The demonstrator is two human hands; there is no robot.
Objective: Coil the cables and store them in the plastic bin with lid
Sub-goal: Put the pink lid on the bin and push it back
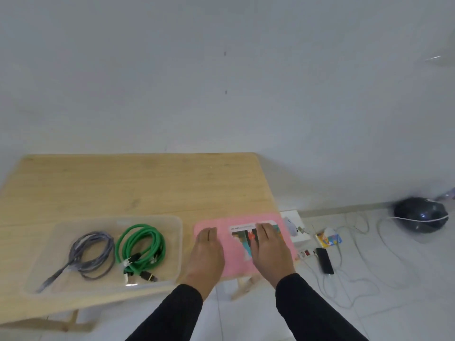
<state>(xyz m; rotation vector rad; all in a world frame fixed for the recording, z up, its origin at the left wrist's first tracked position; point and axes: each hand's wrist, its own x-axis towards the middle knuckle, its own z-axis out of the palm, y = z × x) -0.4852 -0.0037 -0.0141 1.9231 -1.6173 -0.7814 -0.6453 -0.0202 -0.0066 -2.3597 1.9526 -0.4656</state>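
A clear plastic bin (177, 232) sits on the wooden table's near left part. Inside it lie a coiled grey cable (92, 252) on the left and a coiled green cable (141, 244) on the right, with dark plugs near the bin's front wall. To the right of the bin a pink lid (236, 264) with a colourful label lies flat at the table's near right corner. My left hand (206, 257) rests palm down on the lid's left part. My right hand (269, 252) lies flat on its right part, over the label. Neither hand grips anything.
The wooden table (138, 185) stands against a white wall. On the tiled floor to the right lie a white box (294, 226), a power strip (306, 253), a black device (325, 260), a small colourful packet (328, 238), loose white cables and a dark round object (419, 215).
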